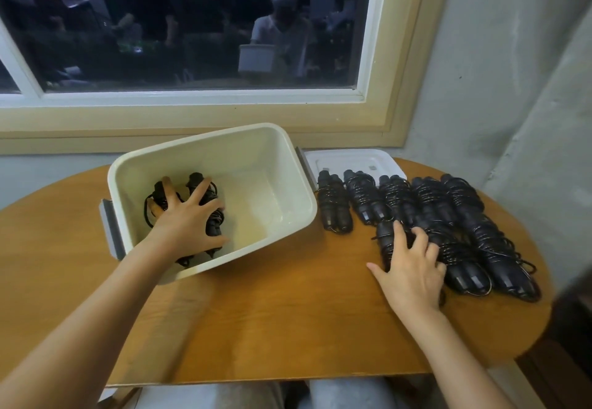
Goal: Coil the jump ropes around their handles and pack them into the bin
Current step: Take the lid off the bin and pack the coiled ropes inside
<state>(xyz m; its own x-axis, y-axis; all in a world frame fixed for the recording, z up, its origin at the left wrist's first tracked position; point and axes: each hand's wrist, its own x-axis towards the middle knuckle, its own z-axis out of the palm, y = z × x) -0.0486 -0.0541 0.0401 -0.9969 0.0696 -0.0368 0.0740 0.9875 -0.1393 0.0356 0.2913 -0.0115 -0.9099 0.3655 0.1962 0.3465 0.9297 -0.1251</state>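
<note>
Jump ropes [429,213], coiled into black bundles, lie in rows on the right of your wooden counter [288,312]. The cream bin [256,158] sits on the left, with a white lid [349,160] behind the rows. Your left hand [189,216] presses spread fingers on two bundles [214,222] inside the bin. Your right hand [413,267] rests, fingers loosely bent, on a near bundle [386,242].

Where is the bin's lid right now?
In the head view, the white lid lies flat at the far edge of the table, just right of the bin, behind the row of coiled jump ropes.
</note>
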